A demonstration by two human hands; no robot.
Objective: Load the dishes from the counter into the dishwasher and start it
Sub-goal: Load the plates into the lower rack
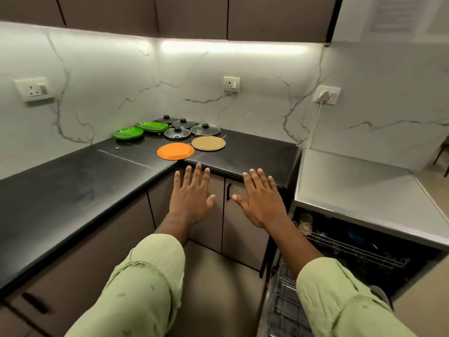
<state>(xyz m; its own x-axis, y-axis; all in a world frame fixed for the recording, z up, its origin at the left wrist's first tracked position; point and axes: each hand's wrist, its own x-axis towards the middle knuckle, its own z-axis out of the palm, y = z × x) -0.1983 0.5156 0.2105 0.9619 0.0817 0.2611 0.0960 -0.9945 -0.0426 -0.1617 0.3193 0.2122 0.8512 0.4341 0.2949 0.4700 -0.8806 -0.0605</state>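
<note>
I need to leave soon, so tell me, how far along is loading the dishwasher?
Done: the dishwasher stands open with its lower rack pulled out, and a cup sits in the upper rack. In hand: nothing; the left hand and right hand are open, in front of the counter. Left: the orange plate, tan plate, two green plates and four glass lids lie on the counter; then start it.

Pale green sleeves, bare hands.
Left sleeve (136,288) and right sleeve (340,295): crinkled light fabric, tiny dark motifs, stitched cuffs ending on the forearms; left hand (192,193) and right hand (262,200) ungloved.
</note>
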